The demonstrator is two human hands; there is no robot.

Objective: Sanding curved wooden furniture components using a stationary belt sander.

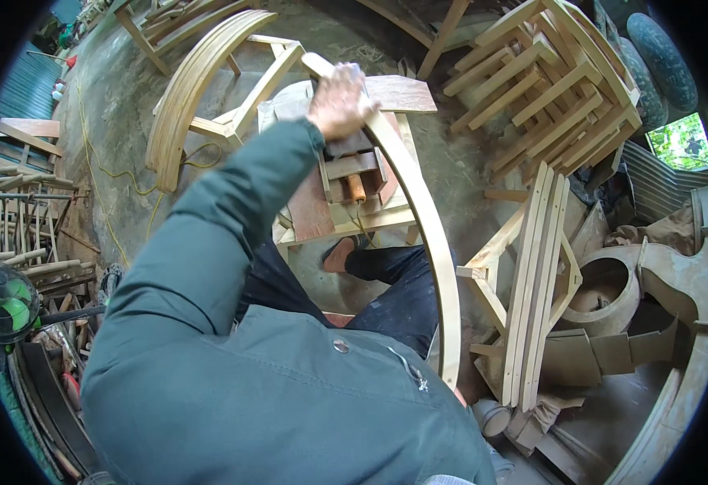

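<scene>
My left hand, slightly blurred, is closed over the upper part of a long curved wooden strip. Pale and smooth-edged, the strip bows from the work stand down along my right side. Under that hand, a dark boxy wooden fixture with an orange-brown handle sits on the stand; my hand and sleeve hide part of it. At the strip's lower end a sliver of skin, seemingly my right hand, shows past my jacket; its fingers are hidden.
Stacked curved strips lean on a wooden frame at the upper left. Straight slats rest on another frame at right, with a heap of frames beyond. A yellow cord crosses the floor; a green-bladed fan stands far left.
</scene>
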